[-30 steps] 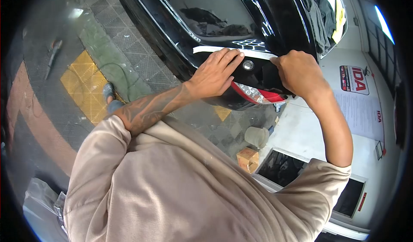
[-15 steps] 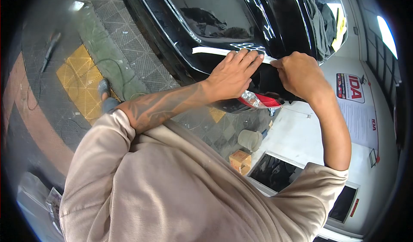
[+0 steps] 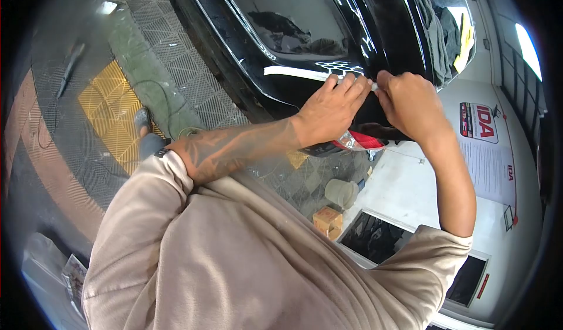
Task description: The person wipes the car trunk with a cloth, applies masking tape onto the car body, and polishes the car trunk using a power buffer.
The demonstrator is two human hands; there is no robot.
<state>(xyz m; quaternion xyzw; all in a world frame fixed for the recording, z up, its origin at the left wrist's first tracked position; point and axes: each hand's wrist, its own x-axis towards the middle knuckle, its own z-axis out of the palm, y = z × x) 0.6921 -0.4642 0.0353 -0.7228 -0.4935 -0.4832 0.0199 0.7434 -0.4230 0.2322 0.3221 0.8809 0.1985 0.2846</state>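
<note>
A strip of white masking tape (image 3: pixel 298 72) runs along the glossy black car panel (image 3: pixel 278 89), just below the window. My left hand (image 3: pixel 333 108) rests over the tape's right part, its fingers extended and pressing close to the strip. At the right end of the tape, my right hand (image 3: pixel 407 98) is closed in a pinch, thumb and index finger gripping the strip. The two hands' fingertips nearly meet. Under my left hand a red and clear tail light (image 3: pixel 363 141) partly shows. My hands hide some of the tape.
Grey and black cloths (image 3: pixel 443 34) with a yellow one (image 3: pixel 464 42) lie on the car's far side. A bucket (image 3: pixel 341 193) and a cardboard box (image 3: pixel 327 222) stand on the tiled floor by the white wall (image 3: pixel 399 180). A cable crosses the floor at left.
My left hand has slid right along the tape toward my right hand, and its fingers are a little more bent. My right hand keeps its pinch at almost the same spot.
</note>
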